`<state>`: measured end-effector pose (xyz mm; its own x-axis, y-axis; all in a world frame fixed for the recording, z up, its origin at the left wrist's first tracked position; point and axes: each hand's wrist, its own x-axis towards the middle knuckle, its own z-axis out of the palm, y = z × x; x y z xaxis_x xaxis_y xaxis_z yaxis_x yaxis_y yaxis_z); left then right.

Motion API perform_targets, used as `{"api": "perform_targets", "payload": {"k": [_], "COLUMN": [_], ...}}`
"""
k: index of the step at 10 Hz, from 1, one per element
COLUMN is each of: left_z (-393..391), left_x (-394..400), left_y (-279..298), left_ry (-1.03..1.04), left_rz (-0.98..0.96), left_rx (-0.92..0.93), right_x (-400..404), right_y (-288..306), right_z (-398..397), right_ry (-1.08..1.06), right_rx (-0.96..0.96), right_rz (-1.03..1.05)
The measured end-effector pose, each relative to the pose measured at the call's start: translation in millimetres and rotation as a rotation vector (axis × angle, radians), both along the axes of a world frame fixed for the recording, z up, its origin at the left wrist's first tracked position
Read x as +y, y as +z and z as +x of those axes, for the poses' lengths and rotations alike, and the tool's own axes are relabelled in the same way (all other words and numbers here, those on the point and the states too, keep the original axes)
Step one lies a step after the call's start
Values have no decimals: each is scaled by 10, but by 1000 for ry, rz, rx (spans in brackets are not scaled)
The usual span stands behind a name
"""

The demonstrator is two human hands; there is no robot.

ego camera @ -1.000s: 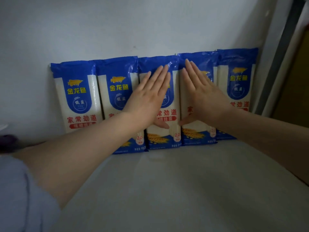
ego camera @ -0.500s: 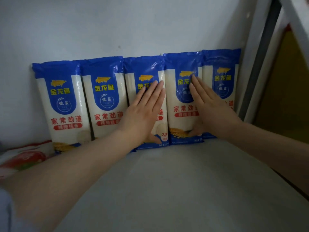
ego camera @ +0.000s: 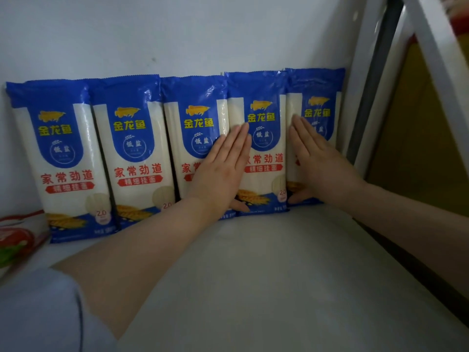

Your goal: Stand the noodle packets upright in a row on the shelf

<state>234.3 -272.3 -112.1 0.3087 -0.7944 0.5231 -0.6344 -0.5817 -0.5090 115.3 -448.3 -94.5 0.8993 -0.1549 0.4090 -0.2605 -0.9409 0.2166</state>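
Note:
Several blue-and-white noodle packets stand upright in a row against the white back wall of the shelf [ego camera: 266,262]. The leftmost packet [ego camera: 63,161] and the one beside it [ego camera: 134,153] are untouched. My left hand [ego camera: 220,168] lies flat with straight fingers across the seam between the middle packet [ego camera: 195,123] and the fourth packet [ego camera: 261,138]. My right hand [ego camera: 317,158] presses flat on the rightmost packet [ego camera: 317,97], its thumb near the packet's bottom edge.
A red-and-white bag [ego camera: 15,240] lies at the left edge of the shelf. A white shelf post [ego camera: 365,85] stands right of the row, with a slanted white frame bar [ego camera: 436,54] and a yellow-brown surface [ego camera: 418,148] beyond.
Both hands have slid rightward along the row, the left from the middle packet toward the fourth, the right from the fourth onto the rightmost. The view has shifted right and closer.

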Motion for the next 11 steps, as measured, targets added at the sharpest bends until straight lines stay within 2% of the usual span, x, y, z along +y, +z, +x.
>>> {"api": "perform_targets", "payload": {"k": [1, 2, 4, 7, 9, 10, 11], "left_z": [54, 155, 336, 251, -61, -283, -496], "left_x": [222, 560, 884, 1266, 1667, 1780, 1903], "left_y": [-32, -83, -89, -88, -202, -254, -283], "left_ry": [18, 77, 182, 122, 265, 255, 193], "left_rz": [-48, -30, 7, 1, 49, -13, -20], "left_rx": [-95, -104, 9, 15, 323, 482, 590], "right_x": [108, 257, 323, 475, 849, 996, 1091], "right_y": [-37, -84, -20, -124, -241, -304, -341], "right_z": [-47, -24, 116, -141, -355, -433, -597], "right_ry": [31, 79, 26, 1, -39, -98, -66], "right_rx": [-13, -8, 54, 95, 103, 93, 181], "right_rz": [4, -51, -81, -24, 145, 275, 359]}}
